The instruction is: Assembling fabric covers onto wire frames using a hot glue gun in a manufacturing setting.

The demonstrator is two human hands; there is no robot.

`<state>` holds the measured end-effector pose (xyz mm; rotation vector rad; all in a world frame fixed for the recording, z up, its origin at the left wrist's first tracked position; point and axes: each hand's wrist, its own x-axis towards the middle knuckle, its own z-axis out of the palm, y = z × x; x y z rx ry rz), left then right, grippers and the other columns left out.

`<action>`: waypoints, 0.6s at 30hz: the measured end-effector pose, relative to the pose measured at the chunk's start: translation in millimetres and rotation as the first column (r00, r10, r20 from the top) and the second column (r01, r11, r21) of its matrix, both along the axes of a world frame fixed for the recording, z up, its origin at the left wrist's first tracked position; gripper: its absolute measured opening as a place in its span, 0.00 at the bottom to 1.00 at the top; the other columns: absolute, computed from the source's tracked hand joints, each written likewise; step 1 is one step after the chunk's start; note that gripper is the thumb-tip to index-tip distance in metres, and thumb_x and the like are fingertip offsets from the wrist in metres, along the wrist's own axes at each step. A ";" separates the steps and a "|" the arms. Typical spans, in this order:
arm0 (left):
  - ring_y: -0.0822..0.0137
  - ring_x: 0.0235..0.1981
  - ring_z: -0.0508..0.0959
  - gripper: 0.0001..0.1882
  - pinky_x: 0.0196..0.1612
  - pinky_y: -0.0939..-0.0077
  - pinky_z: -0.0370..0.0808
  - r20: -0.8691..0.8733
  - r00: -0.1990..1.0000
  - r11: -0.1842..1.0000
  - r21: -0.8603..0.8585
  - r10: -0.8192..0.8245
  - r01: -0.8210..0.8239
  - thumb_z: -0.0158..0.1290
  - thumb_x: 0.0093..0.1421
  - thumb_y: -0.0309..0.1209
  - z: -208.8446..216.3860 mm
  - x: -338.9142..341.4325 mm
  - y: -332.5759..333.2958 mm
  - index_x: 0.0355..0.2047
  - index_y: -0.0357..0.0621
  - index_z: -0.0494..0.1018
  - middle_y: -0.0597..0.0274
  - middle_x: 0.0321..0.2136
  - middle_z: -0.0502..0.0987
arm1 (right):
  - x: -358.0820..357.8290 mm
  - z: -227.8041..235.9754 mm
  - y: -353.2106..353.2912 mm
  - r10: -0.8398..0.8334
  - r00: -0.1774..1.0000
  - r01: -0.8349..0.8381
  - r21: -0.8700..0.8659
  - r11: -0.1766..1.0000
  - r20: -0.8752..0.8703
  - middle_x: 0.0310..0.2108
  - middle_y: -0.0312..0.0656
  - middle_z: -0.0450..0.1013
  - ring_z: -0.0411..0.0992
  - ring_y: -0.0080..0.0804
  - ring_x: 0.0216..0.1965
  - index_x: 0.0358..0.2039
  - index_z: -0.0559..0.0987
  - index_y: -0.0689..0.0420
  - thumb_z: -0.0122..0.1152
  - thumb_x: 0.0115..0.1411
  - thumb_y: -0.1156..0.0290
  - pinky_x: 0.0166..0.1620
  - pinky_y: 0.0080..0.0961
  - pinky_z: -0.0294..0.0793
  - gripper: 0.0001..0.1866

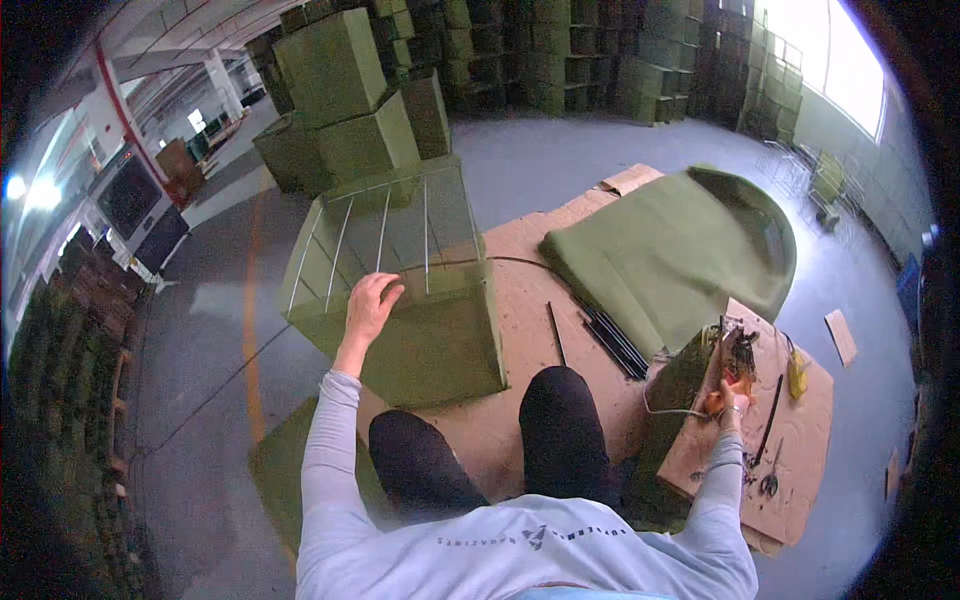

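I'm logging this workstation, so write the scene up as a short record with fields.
Left hand: fingers loosely curled at the near rim of the green box; grip unclear
Right hand: closed around an orange tool
Box top: thin metal rods
Right of box: black sticks and a large green sheet, on cardboard
Near right hand: scissors, a yellow item
Background: stacked green boxes
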<state>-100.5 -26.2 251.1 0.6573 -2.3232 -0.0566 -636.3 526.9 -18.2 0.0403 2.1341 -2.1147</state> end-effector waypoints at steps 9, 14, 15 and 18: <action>0.52 0.50 0.68 0.23 0.53 0.64 0.65 -0.065 0.940 0.938 0.124 0.334 -0.325 0.54 0.56 0.41 2.2 57.6 -117.6 0.44 0.35 0.69 0.47 0.47 0.68 | -55.2 -37.3 89.2 -0.010 0.994 0.053 -0.392 0.918 0.112 0.22 0.33 0.71 0.66 0.23 0.16 0.29 0.76 0.52 0.61 0.53 0.62 0.17 0.21 0.65 0.08; 0.51 0.55 0.65 0.36 0.57 0.63 0.62 0.278 0.818 0.798 0.212 0.504 -0.564 0.50 0.55 0.54 34.8 101.0 -134.8 0.51 0.34 0.66 0.44 0.53 0.65 | 63.8 119.3 -16.4 -0.055 0.997 0.075 -0.557 0.827 0.052 0.26 0.36 0.70 0.67 0.26 0.21 0.30 0.75 0.53 0.60 0.55 0.60 0.24 0.25 0.68 0.11; 0.51 0.56 0.64 0.39 0.58 0.63 0.61 0.349 0.833 0.807 0.265 0.430 -0.528 0.48 0.55 0.58 27.9 85.7 -140.7 0.53 0.33 0.64 0.43 0.55 0.63 | 74.3 141.0 -16.0 -0.005 0.992 0.092 -0.679 0.728 0.129 0.23 0.37 0.70 0.66 0.28 0.19 0.29 0.74 0.53 0.56 0.58 0.57 0.23 0.26 0.67 0.13; 0.50 0.57 0.64 0.46 0.59 0.63 0.62 0.476 0.844 0.833 0.341 0.247 -0.436 0.47 0.53 0.62 9.5 59.5 -155.5 0.55 0.29 0.60 0.38 0.55 0.62 | 38.2 142.5 -31.6 0.516 0.814 -0.570 -0.535 0.624 -0.265 0.21 0.39 0.72 0.67 0.35 0.18 0.41 0.77 0.53 0.50 0.62 0.59 0.22 0.37 0.68 0.14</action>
